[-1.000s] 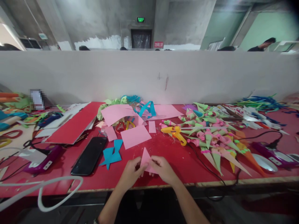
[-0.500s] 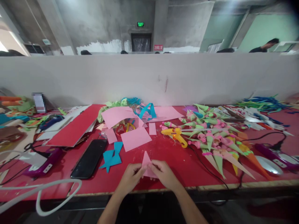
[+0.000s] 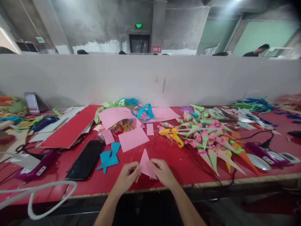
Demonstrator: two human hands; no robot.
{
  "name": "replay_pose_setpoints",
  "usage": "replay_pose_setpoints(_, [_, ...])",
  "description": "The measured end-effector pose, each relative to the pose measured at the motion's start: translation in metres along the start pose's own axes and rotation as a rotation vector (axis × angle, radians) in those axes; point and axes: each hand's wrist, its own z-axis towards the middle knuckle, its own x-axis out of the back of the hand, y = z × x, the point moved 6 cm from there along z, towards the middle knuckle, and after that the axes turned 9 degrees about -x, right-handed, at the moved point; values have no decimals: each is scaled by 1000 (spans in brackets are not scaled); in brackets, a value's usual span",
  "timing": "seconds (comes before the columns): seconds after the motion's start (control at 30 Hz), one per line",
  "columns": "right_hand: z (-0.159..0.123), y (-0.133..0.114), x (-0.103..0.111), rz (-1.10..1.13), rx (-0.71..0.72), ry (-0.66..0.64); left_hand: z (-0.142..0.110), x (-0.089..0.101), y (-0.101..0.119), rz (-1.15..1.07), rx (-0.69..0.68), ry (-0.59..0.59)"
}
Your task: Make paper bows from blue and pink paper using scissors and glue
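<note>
A pink craft paper triangle (image 3: 145,164), its point facing away from me, is held just above the red table (image 3: 169,163) near the front edge. My right hand (image 3: 162,172) pinches its right side, thumb on top. On the other side my left hand (image 3: 128,175) is closed, with thumb and fingertips at the triangle's left edge. Beyond my hands lie a pink rectangular sheet (image 3: 133,139) and a small pink strip (image 3: 150,129). Cut blue pieces (image 3: 109,157) rest to the left of my left hand.
A yellow glue gun (image 3: 172,135) lies beside a heap of cone-shaped paper pieces (image 3: 209,141) on the right. At left are a black phone (image 3: 86,160), a purple power strip (image 3: 39,164) and a white cable (image 3: 53,188). A grey partition (image 3: 117,78) stands behind.
My hands have moved slightly apart, and more of the pink triangle shows between them. My left fingers have shifted to its edge. The whole view has slid a little.
</note>
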Motion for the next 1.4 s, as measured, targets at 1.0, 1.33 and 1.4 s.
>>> replay_pose_setpoints(1.0, [-19, -28, -11, -283, 341, -132, -1, 11, -11, -50, 82, 181])
replay_pose_setpoints(1.33, [-17, -29, -4, -200, 323, -56, 0, -4, -4, -86, 68, -32])
replay_pose_setpoints(1.4, [-15, -28, -1, -187, 311, -5, -1, -9, -1, -103, 46, -83])
